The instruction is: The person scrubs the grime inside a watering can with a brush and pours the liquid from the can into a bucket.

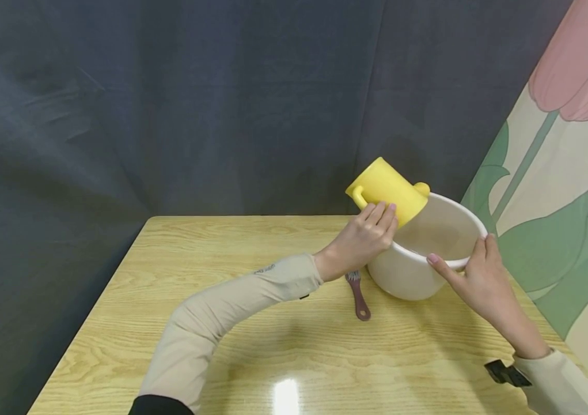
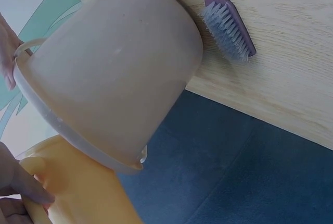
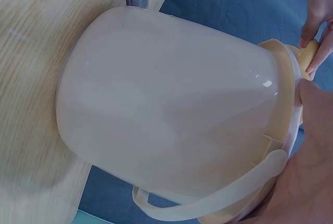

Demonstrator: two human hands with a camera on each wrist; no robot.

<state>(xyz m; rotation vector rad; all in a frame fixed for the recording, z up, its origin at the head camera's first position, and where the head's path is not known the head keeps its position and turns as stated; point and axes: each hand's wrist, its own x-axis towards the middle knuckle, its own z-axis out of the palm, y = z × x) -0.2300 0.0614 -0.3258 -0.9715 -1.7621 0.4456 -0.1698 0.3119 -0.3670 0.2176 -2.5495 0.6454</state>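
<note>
A yellow jug (image 1: 389,187) with a side handle is tilted over the rim of a white bucket (image 1: 402,279), its lower right end at the opening. My left hand (image 1: 363,239) grips the jug's handle, its fingers wrapped round it in the left wrist view. At the bucket's right side, my right hand (image 1: 485,282) holds the rim with thumb and fingers. The bucket stands on the table, and its white carrying handle (image 3: 218,200) hangs down in the right wrist view. The bucket's floor is mostly hidden.
A scrub brush (image 1: 360,300) with a purple handle and pale bristles lies on the wooden table (image 1: 169,265), just left of the bucket. Behind the table hangs a dark curtain (image 1: 252,109). A wall painted with flowers (image 1: 573,219) borders the right side.
</note>
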